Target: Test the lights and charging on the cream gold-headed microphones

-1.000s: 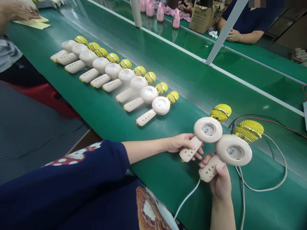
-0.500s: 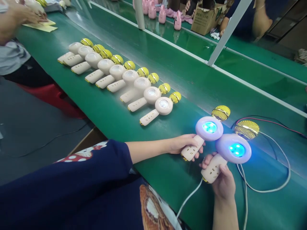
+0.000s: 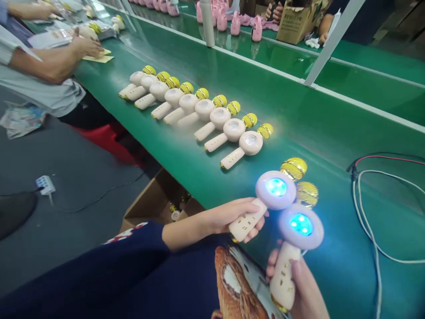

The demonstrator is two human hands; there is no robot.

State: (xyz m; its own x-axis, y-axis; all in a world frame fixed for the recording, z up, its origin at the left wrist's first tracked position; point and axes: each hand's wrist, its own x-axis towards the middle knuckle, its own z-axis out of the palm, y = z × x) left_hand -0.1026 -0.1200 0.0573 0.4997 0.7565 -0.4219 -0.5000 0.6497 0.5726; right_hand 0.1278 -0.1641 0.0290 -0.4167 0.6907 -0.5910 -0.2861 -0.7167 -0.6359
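Note:
My left hand (image 3: 244,218) is closed around the white handle of a microphone (image 3: 276,189) with a gold mesh head and a round speaker body glowing blue. Lower and to the right, my right hand (image 3: 303,279) grips a second microphone (image 3: 301,227) of the same kind, also lit blue, thumb on its handle. The two overlap in view, the second one's gold head partly behind the first one's body. Beyond my left hand lies a slanted row of several matching microphones, the nearest (image 3: 251,143) with its speaker unlit blue.
Pale cables (image 3: 375,235) and a red-black wire (image 3: 385,157) lie on the green table (image 3: 318,119) at right. Below its edge stands a cardboard box (image 3: 149,195) with microphones inside. A co-worker's hands (image 3: 88,46) are at upper left. A metal post (image 3: 335,42) rises ahead.
My view has swung left. Both lit microphones have come closer to my body, and the right one now stands more upright. The row on the table looks unchanged.

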